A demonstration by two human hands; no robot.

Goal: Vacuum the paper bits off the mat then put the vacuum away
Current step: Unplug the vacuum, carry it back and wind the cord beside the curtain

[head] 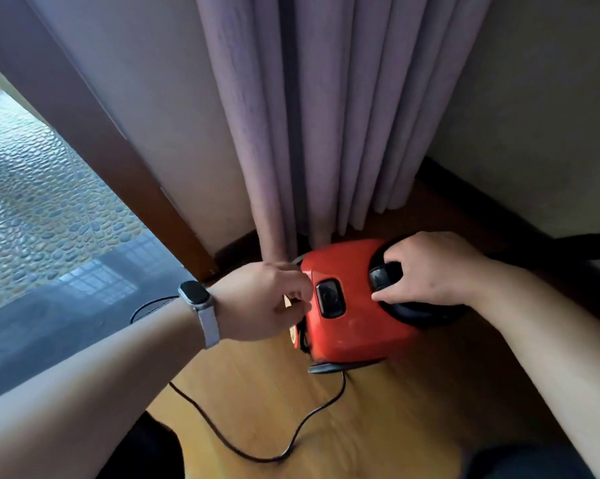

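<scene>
Red vacuum [353, 326] canister is seen at about 5 o'clock of the frame, sat on the wooden floor [378, 426] in a corner, close against the hem of the mauve curtain [326, 115] at 12 o'clock.

Right hand [433, 267]: comes in from 4 o'clock, fingers curled round the black handle [383, 276] on top of the canister, thumb wrapped under at its 6 o'clock side. Firm hold.

Left hand [264, 302]: comes in from 8 o'clock, fingers bunched tight at the canister's 9 o'clock end, just beside the black button [330, 299]. Whether anything is pinched there cannot be told; fingertips are hidden by the hand's own back. Watch [194, 295] with a pale strap is worn on that wrist.

Black cord [302, 423] is run out from under the canister's 6 o'clock edge and looped slack across the floor toward 7 o'clock. Black hose [575, 250] is seen trailing off at 3 o'clock. Glass pane [49, 202] with a brown frame is at 9 o'clock.
</scene>
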